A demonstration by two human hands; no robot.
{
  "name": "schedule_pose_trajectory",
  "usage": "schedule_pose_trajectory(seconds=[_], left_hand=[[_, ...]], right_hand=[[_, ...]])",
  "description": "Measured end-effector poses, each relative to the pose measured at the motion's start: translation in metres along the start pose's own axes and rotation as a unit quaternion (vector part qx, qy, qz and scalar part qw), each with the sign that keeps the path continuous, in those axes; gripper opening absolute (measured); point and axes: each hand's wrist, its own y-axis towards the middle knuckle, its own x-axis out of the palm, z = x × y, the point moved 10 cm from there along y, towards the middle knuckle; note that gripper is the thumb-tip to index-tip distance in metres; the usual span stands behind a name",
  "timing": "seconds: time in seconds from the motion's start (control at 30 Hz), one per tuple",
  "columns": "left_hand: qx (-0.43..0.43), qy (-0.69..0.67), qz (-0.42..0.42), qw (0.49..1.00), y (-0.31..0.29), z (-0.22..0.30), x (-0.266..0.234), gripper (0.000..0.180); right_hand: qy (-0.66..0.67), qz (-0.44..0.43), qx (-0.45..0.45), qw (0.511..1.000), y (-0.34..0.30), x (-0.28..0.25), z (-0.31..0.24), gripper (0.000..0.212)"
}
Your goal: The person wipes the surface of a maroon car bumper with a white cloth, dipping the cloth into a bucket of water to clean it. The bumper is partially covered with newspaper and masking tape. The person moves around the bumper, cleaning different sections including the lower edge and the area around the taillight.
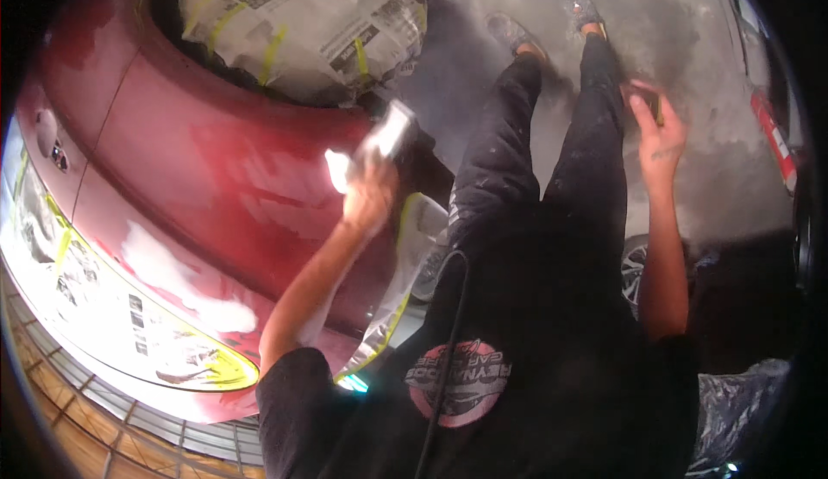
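Red bodywork (285, 181) fills the left of the view, with a pale patch (185, 281) low on it and newspaper (302, 31) under yellow tape (274, 55) higher up. The left hand (371, 199) is curled around a white bundle (392, 130), cloth or paper perhaps, too blurred to name; it is over the bodywork, and whether it touches I cannot tell. If this is a wipe, as it seems, doing it well calls for a flat, clean face, light even pressure and overlapping strokes, going gently near the tape so that no edge lifts. The right hand (662, 138) is well apart from the bodywork, over the grey floor (716, 160), its thumb and fingers bent around a small dark block (649, 100), best held clear of the paint meanwhile
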Motion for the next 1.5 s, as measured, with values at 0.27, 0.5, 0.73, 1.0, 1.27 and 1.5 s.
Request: schedule_pose_trajectory(seconds=[0.27, 0.5, 0.73, 1.0, 1.27, 1.5], left_hand=[[-0.027, -0.028, 0.082, 0.996, 0.033, -0.041, -0.032, 0.046], [-0.001, 0.011, 0.159, 0.987, 0.01, -0.012, -0.06, 0.053], [-0.095, -0.036, -0.055, 0.993, -0.158, 0.092, 0.068, 0.054], [-0.101, 0.147, 0.147, 0.973, -0.024, -0.031, -0.074, 0.039], [-0.235, 0.038, 0.018, 0.971, -0.127, 0.072, 0.024, 0.055], [-0.393, -0.024, 0.129, 0.91, -0.312, 0.095, -0.033, 0.059]], right_hand=[[0.05, 0.073, 0.042, 0.995, -0.073, -0.023, 0.057, 0.021], [0.066, -0.021, 0.047, 0.996, -0.067, -0.011, 0.062, 0.025], [0.083, -0.043, 0.008, 0.996, -0.061, -0.038, 0.109, 0.023], [-0.015, -0.086, 0.025, 0.996, -0.065, -0.095, 0.12, 0.024], [-0.052, -0.06, 0.005, 0.997, -0.02, -0.124, 0.143, 0.039], [0.042, -0.131, -0.057, 0.989, -0.036, -0.064, 0.105, 0.027]])
